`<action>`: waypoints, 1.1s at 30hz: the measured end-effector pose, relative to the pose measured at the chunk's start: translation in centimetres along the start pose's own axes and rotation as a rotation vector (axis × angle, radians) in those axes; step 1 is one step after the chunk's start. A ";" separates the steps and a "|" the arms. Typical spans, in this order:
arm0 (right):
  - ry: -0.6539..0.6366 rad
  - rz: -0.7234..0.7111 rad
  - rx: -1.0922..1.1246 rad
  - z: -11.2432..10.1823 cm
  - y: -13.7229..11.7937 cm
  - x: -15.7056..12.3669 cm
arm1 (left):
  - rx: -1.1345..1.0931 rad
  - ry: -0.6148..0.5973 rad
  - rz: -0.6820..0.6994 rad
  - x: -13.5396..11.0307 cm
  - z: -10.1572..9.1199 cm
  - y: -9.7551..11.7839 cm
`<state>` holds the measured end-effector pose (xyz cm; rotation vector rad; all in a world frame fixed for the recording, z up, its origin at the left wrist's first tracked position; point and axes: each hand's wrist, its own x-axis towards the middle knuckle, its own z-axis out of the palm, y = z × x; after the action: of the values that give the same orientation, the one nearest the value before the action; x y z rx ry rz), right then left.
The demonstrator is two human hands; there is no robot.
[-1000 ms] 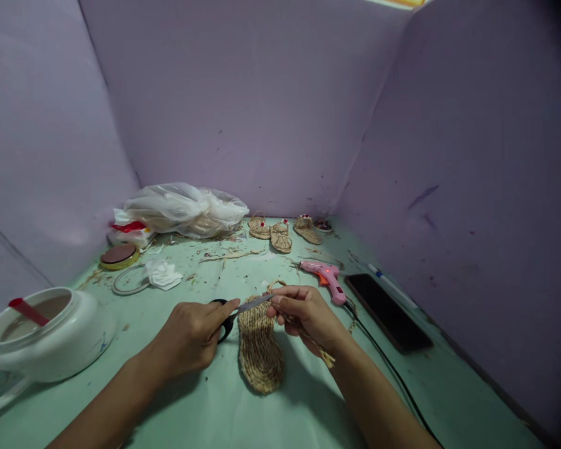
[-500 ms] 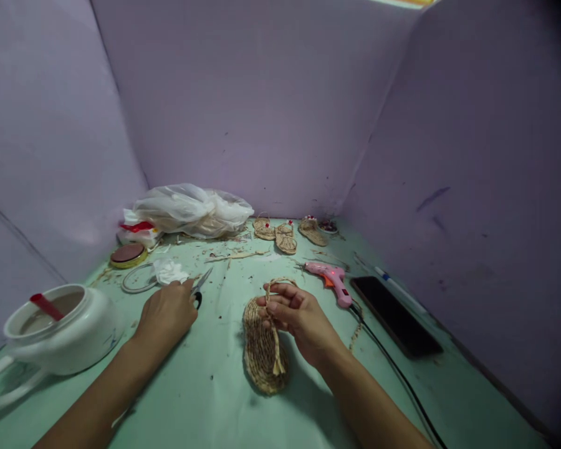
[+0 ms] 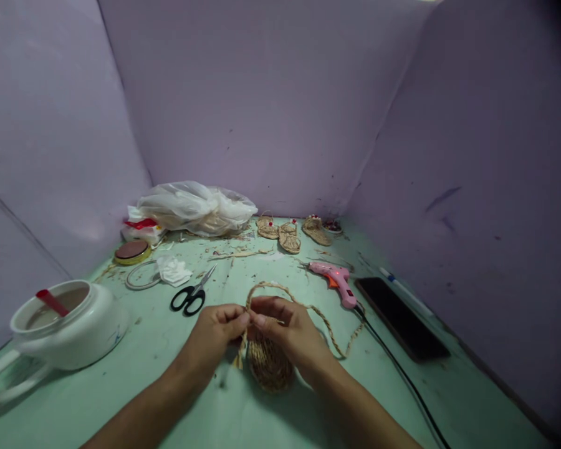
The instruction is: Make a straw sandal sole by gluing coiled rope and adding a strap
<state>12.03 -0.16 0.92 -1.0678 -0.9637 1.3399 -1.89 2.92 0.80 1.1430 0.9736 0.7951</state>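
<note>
A woven straw sole (image 3: 270,365) lies on the pale green table, its upper part covered by my hands. Both hands meet above it on a braided straw cord (image 3: 273,284). My left hand (image 3: 215,333) pinches the cord near its frayed end, which hangs down at the sole's left side. The fingers of my right hand (image 3: 292,327) are closed round the cord beside the left fingertips. From there the cord arches up and trails right over the table. Black-handled scissors (image 3: 190,298) rest beyond my left hand, apart from it.
A pink glue gun (image 3: 333,279) with a black cable and a phone (image 3: 402,319) lie at right. A white mug (image 3: 70,333) stands at left. At the back are a plastic bag (image 3: 194,209) and several small straw sandals (image 3: 288,238).
My left hand has let go of the scissors and come over to the braided cord. My right hand still holds the cord, whose frayed end now hangs to the left of the sole.
</note>
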 end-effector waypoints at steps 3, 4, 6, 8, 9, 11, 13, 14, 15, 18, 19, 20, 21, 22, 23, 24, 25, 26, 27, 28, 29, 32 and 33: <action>0.137 -0.147 -0.229 -0.8 -0.8 -0.3 | -0.036 0.113 -0.009 0.7 -1.2 0.4; 0.222 -0.240 -0.263 -1.1 -1.1 -0.3 | -0.034 0.135 -0.007 0.9 -1.5 0.5; 0.392 -0.416 -0.266 -1.9 -1.7 -0.2 | -0.025 0.155 -0.001 1.2 -1.8 0.4; 0.468 -0.490 -0.244 -2.6 -2.0 0.3 | -0.016 0.159 0.003 1.4 -1.9 0.3; 0.460 -0.487 -0.247 -2.9 -2.0 0.6 | -0.009 0.160 0.002 1.4 -1.8 0.3; 0.376 -0.459 -0.296 -3.3 -1.7 1.2 | 0.010 0.168 -0.001 1.3 -1.7 0.4; 0.269 -0.446 -0.382 -3.5 -1.2 1.7 | 0.039 0.179 0.003 1.2 -1.6 0.6; 0.223 -0.449 -0.427 -3.5 -1.0 1.8 | 0.057 0.182 0.007 1.1 -1.5 0.7; 0.182 -0.457 -0.470 -3.5 -0.8 1.9 | 0.078 0.183 0.010 1.1 -1.5 0.9; 0.105 -0.482 -0.584 -3.3 -0.6 1.8 | 0.157 0.209 0.030 1.0 -1.7 1.3; 0.094 -0.485 -0.607 -3.3 -0.7 1.7 | 0.181 0.232 0.046 1.0 -1.8 1.4; 0.089 -0.485 -0.623 -3.2 -0.8 1.6 | 0.202 0.262 0.066 1.1 -1.9 1.5; 0.090 -0.484 -0.630 -3.2 -1.0 1.6 | 0.221 0.296 0.090 1.2 -2.1 1.5; 0.096 -0.484 -0.631 -3.2 -1.1 1.5 | 0.241 0.329 0.114 1.3 -2.4 1.6; 0.100 -0.487 -0.628 -3.3 -1.2 1.4 | 0.261 0.361 0.133 1.4 -2.6 1.7; 0.101 -0.494 -0.624 -3.3 -1.3 1.4 | 0.282 0.390 0.149 1.5 -2.9 1.8; 0.100 -0.505 -0.619 -3.3 -1.3 1.4 | 0.302 0.410 0.163 1.6 -3.1 1.9; 0.097 -0.517 -0.615 -3.4 -1.3 1.4 | 0.315 0.420 0.175 1.7 -3.3 2.1; 0.095 -0.529 -0.609 -3.4 -1.3 1.4 | 0.321 0.425 0.184 1.7 -3.5 2.2; 0.091 -0.536 -0.604 -3.4 -1.3 1.4 | 0.321 0.428 0.192 1.7 -3.6 2.3; 0.091 -0.531 -0.597 -3.3 -1.3 1.4 | 0.319 0.430 0.199 1.7 -3.7 2.4; 0.113 -0.468 -0.576 -3.2 -1.4 1.3 | 0.309 0.446 0.206 1.6 -3.6 2.6; 0.126 -0.442 -0.572 -3.1 -1.5 1.2 | 0.307 0.451 0.209 1.6 -3.6 2.7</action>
<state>15.44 0.99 1.48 -1.2461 -1.4335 0.6364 -4.69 6.28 2.66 1.3757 1.4007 1.1303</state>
